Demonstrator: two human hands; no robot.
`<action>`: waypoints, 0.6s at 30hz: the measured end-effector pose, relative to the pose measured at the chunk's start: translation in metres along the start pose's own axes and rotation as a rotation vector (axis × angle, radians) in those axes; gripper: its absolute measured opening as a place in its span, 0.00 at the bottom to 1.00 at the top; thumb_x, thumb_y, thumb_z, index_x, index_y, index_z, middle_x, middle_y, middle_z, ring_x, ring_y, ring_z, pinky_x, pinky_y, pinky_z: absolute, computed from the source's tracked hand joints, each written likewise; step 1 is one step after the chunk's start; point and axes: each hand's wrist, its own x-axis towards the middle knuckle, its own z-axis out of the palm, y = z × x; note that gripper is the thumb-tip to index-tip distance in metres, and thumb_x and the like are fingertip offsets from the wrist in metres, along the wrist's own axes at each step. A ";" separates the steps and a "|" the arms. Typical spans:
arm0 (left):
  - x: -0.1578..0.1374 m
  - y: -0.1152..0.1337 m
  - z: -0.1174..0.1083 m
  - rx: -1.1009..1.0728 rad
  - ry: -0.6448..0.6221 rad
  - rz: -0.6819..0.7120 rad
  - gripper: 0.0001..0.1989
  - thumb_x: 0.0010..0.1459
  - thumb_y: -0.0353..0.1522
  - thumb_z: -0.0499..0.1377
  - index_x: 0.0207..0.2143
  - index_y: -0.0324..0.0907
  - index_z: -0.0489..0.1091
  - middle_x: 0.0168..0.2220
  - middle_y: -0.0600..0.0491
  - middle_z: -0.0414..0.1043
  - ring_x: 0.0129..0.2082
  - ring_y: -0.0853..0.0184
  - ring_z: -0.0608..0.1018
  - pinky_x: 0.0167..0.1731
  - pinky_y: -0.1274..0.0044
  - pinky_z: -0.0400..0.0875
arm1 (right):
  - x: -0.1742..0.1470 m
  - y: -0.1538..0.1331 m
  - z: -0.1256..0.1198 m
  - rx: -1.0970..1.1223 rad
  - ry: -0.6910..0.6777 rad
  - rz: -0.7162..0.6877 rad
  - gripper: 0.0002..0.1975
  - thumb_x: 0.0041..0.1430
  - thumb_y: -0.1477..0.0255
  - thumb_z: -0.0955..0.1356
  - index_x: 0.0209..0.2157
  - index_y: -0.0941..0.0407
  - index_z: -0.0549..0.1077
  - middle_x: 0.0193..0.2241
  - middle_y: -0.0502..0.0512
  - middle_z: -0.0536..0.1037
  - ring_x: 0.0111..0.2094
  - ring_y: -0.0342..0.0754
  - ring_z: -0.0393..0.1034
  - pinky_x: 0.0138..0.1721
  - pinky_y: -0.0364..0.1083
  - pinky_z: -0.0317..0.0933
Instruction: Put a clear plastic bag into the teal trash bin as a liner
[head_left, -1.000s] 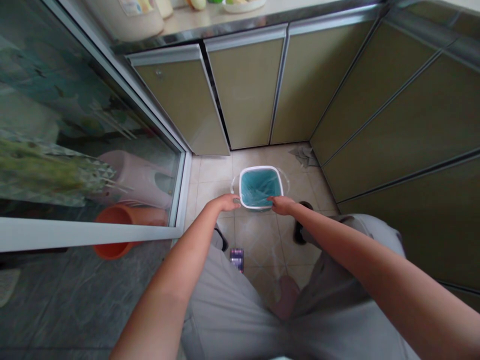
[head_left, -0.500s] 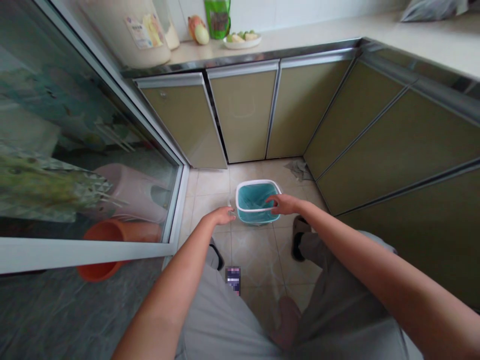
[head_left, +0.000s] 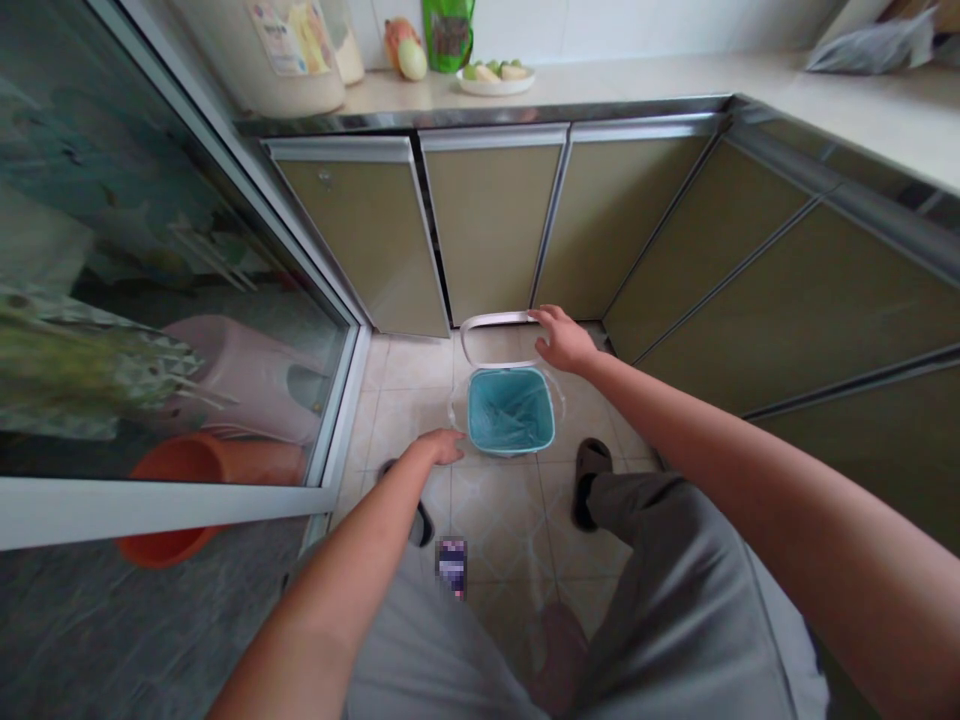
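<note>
A teal trash bin (head_left: 511, 440) stands on the tiled floor between my feet, a clear plastic liner (head_left: 517, 405) inside it and spilling out at both sides. Just beyond the bin, a white rim ring (head_left: 499, 319) is held off its top. My right hand (head_left: 566, 340) grips this ring at its right end, thumb and fingers around it. Close to the bin's left side, my left hand (head_left: 442, 447) has its fingers stretched out and holds nothing; whether it touches the liner I cannot tell.
Cabinets (head_left: 495, 220) line the back and right, with one door (head_left: 367, 230) ajar. On the counter (head_left: 637, 80) sit a plate of cut fruit (head_left: 495, 80) and a large container (head_left: 292, 80). At left is a glass sliding door (head_left: 337, 400) with an orange bucket (head_left: 180, 465) behind it.
The white rim ring has come off the bin and moved up and away, carried by my right hand. My left hand has shifted slightly down and left.
</note>
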 end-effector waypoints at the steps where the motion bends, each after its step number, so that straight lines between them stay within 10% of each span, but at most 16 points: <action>1: -0.001 0.001 0.000 0.068 -0.057 -0.007 0.32 0.52 0.39 0.68 0.60 0.47 0.73 0.60 0.43 0.74 0.59 0.52 0.77 0.58 0.68 0.69 | 0.002 0.000 0.004 -0.030 -0.016 0.011 0.38 0.60 0.72 0.67 0.71 0.54 0.58 0.72 0.66 0.54 0.62 0.62 0.64 0.58 0.55 0.65; 8: -0.006 0.004 0.001 0.235 -0.204 -0.023 0.35 0.60 0.38 0.62 0.69 0.46 0.63 0.68 0.43 0.64 0.65 0.52 0.71 0.61 0.69 0.66 | 0.006 0.011 0.020 -0.113 -0.108 0.136 0.49 0.58 0.70 0.69 0.76 0.42 0.42 0.76 0.60 0.30 0.56 0.63 0.69 0.48 0.56 0.69; 18: 0.005 0.006 -0.012 -0.016 0.152 -0.248 0.17 0.59 0.41 0.61 0.49 0.51 0.79 0.55 0.47 0.79 0.54 0.54 0.79 0.47 0.71 0.71 | 0.001 0.034 0.018 -0.030 0.008 0.168 0.44 0.58 0.69 0.69 0.74 0.42 0.52 0.76 0.55 0.32 0.56 0.63 0.68 0.49 0.57 0.67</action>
